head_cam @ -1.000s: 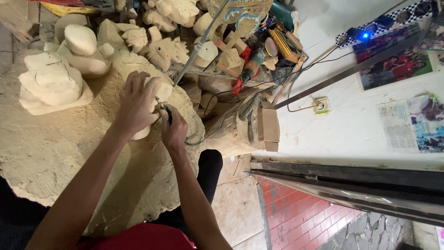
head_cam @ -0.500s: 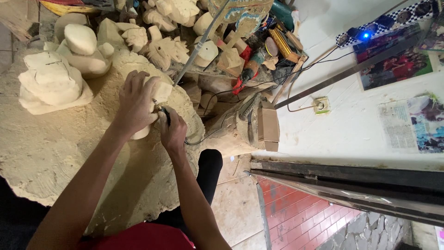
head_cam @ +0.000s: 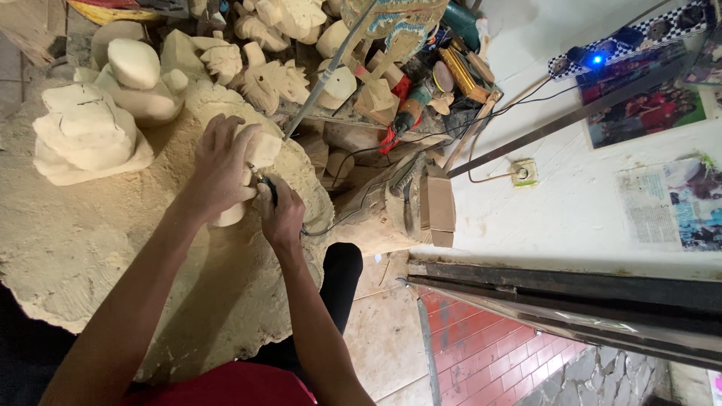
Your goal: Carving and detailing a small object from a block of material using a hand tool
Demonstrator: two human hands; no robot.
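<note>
My left hand [head_cam: 219, 171] wraps over a pale wooden carving [head_cam: 259, 153] and presses it down on a sawdust-covered mound [head_cam: 83, 240]. Just to its right my right hand [head_cam: 283, 214] is closed around a small dark rotary tool [head_cam: 265, 185] whose tip meets the carving's side. A black cable [head_cam: 320, 229] runs off from the tool toward the right. Much of the carving is hidden under my left hand.
Several pale rough-cut carvings [head_cam: 86, 135] stand left and behind on the mound. A pile of carved pieces [head_cam: 263, 79], tools [head_cam: 410, 113] and a metal rod [head_cam: 331, 64] lies beyond. A white wall with a socket [head_cam: 524, 172] and a dark metal frame [head_cam: 564, 289] are right.
Both hands stay on the carving and tool; only slight shifts of the grip and of the camera view show.
</note>
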